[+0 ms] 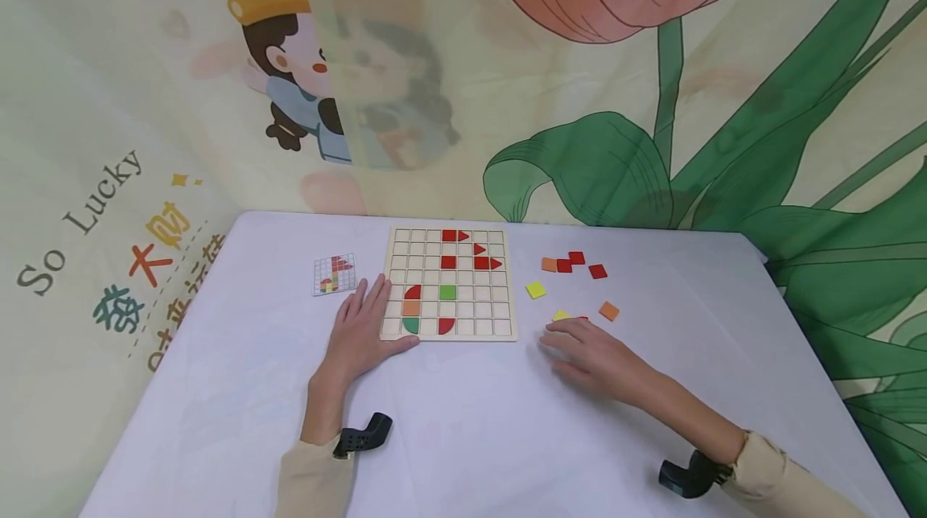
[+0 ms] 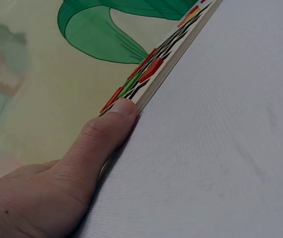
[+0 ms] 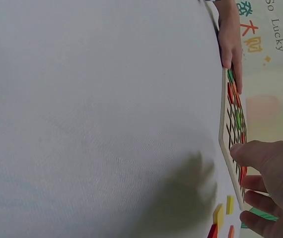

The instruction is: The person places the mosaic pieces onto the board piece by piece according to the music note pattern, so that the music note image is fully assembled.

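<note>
A square wooden grid board (image 1: 512, 305) lies flat on the white table, with several red pieces, one green square (image 1: 447, 292), one orange square (image 1: 410, 307) and a green quarter-round piece (image 1: 411, 325) in its cells. My left hand (image 1: 360, 333) rests against its near left corner, fingers straight along the left side; in the left wrist view the thumb (image 2: 119, 111) touches the front edge. Right of the board, my right hand (image 1: 601, 357) hovers with loosely bent fingers beside a partly hidden yellow tile (image 1: 561, 314). Nothing shows between the fingers (image 3: 253, 153) in the right wrist view.
Loose tiles lie right of the board: several red ones (image 1: 597, 271), an orange one (image 1: 609, 310) and a yellow one (image 1: 535, 290) among them. A small card with a coloured grid pattern (image 1: 333, 285) lies to the left. A printed cloth (image 1: 434, 180) hangs behind the table.
</note>
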`<action>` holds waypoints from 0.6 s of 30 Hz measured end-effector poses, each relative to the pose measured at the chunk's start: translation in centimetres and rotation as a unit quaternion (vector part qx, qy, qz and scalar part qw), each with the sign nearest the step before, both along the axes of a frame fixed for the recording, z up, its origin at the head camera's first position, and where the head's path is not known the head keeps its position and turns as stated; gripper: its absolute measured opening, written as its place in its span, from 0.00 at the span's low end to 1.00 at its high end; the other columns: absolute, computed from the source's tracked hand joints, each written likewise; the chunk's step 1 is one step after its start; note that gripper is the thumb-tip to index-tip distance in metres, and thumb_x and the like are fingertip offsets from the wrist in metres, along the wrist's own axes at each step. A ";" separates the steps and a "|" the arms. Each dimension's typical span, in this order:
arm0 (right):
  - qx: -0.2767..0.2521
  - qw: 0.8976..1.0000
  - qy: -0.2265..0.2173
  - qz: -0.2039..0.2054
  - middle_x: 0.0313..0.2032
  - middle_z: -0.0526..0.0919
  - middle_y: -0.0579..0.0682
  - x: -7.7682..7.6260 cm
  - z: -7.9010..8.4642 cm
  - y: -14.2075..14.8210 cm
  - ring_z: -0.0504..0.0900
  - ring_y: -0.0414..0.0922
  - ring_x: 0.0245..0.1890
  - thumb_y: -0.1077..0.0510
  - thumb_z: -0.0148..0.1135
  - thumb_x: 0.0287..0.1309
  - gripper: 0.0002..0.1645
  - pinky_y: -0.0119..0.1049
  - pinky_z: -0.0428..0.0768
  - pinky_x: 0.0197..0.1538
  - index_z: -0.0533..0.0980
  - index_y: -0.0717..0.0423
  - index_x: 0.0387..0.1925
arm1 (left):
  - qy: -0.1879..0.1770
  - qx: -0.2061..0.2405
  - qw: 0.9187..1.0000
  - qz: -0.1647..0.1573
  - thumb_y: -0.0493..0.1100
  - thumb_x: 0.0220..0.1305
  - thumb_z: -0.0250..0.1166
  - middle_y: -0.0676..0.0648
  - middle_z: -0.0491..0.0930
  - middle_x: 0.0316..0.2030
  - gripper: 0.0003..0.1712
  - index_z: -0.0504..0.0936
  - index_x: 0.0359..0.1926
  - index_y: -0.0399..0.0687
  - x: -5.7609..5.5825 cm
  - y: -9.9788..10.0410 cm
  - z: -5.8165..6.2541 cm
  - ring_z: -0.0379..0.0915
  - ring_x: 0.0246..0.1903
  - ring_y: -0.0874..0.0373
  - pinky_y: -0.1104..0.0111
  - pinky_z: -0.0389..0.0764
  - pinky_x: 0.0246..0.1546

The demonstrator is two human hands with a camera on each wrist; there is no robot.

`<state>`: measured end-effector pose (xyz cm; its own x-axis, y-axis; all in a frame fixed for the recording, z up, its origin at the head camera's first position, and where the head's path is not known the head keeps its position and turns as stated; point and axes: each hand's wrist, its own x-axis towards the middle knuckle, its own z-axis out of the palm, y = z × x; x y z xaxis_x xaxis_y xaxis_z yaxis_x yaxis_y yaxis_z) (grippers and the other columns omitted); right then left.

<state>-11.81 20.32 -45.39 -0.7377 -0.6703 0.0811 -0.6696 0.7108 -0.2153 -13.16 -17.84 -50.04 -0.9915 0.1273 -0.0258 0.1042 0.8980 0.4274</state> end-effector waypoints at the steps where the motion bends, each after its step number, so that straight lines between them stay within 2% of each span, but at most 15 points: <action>1: 0.002 1.000 0.004 -0.004 0.56 0.80 0.46 -0.1 0.0 0.2 0.78 0.44 0.57 0.50 0.74 0.49 0.30 0.40 0.83 0.53 0.78 0.46 0.56 | 0.000 0.001 1.000 0.000 0.69 0.50 0.67 0.43 0.47 0.77 0.62 0.49 0.76 0.45 0.0 0.0 0.0 0.34 0.77 0.42 0.45 0.46 0.74; 6: 0.014 0.999 0.007 -0.041 0.55 0.80 0.49 -0.8 -0.1 1.0 0.77 0.47 0.58 0.52 0.75 0.49 0.29 0.41 0.83 0.53 0.79 0.48 0.55 | 0.004 0.004 1.000 0.000 0.69 0.50 0.68 0.44 0.47 0.77 0.62 0.49 0.76 0.46 0.1 0.0 -0.1 0.35 0.77 0.42 0.45 0.47 0.74; 10: 0.017 0.995 -0.017 -0.100 0.57 0.78 0.54 -2.3 0.0 1.6 0.75 0.52 0.59 0.54 0.73 0.51 0.27 0.46 0.83 0.53 0.79 0.50 0.55 | -0.001 0.005 1.000 0.002 0.69 0.50 0.68 0.43 0.47 0.77 0.62 0.49 0.76 0.46 0.3 -0.1 -0.2 0.35 0.77 0.42 0.45 0.46 0.74; 13: 0.015 0.989 -0.039 -0.141 0.60 0.75 0.58 -4.2 0.0 2.6 0.72 0.57 0.61 0.56 0.71 0.54 0.27 0.50 0.83 0.53 0.78 0.52 0.57 | -0.005 0.007 1.000 0.002 0.69 0.50 0.68 0.43 0.47 0.77 0.62 0.48 0.76 0.46 0.4 -0.1 -0.1 0.34 0.77 0.42 0.45 0.45 0.74; 18: 0.015 0.979 -0.067 -0.192 0.65 0.69 0.62 -8.3 -0.6 5.3 0.66 0.61 0.66 0.58 0.65 0.59 0.28 0.56 0.77 0.59 0.73 0.57 0.61 | -0.001 0.009 1.000 -0.002 0.69 0.51 0.67 0.44 0.46 0.77 0.62 0.48 0.76 0.46 0.1 -0.1 -0.1 0.33 0.77 0.42 0.46 0.45 0.74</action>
